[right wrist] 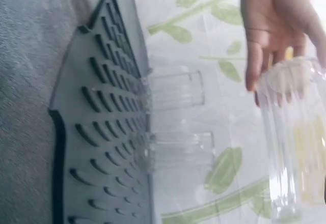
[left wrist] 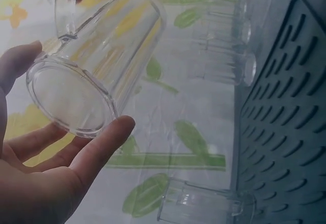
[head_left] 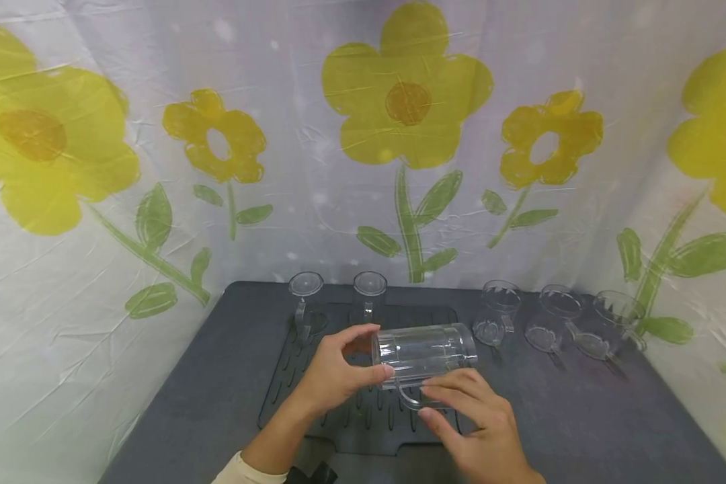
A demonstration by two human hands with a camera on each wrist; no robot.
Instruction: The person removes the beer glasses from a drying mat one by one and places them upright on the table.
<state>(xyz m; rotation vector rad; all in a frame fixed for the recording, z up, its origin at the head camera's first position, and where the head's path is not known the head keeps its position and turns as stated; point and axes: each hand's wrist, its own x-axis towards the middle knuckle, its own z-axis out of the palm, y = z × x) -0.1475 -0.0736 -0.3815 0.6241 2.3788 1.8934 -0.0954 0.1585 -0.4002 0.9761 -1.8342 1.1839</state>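
Note:
A clear glass mug (head_left: pixel 426 349) is held sideways above a dark ridged drying mat (head_left: pixel 369 440), its base toward the left and its handle toward me. My left hand (head_left: pixel 335 373) grips it round the base, thumb on the near side and fingers behind. In the left wrist view, the thumb and fingers spread about the mug's thick round base (left wrist: pixel 69 96). At the handle, my right hand (head_left: pixel 480 420) pinches with thumb and fingertips. The right wrist view has the left hand (right wrist: pixel 277 25) at the mug's base; the right hand is almost wholly outside that view.
Two clear glass mugs (head_left: pixel 306 302) stand at the back of the mat, apparently upside down. Several more, including a right-hand mug (head_left: pixel 608 326), stand along the back right of the dark table (head_left: pixel 181 403). A flowered curtain (head_left: pixel 302 202) hangs behind and at both sides.

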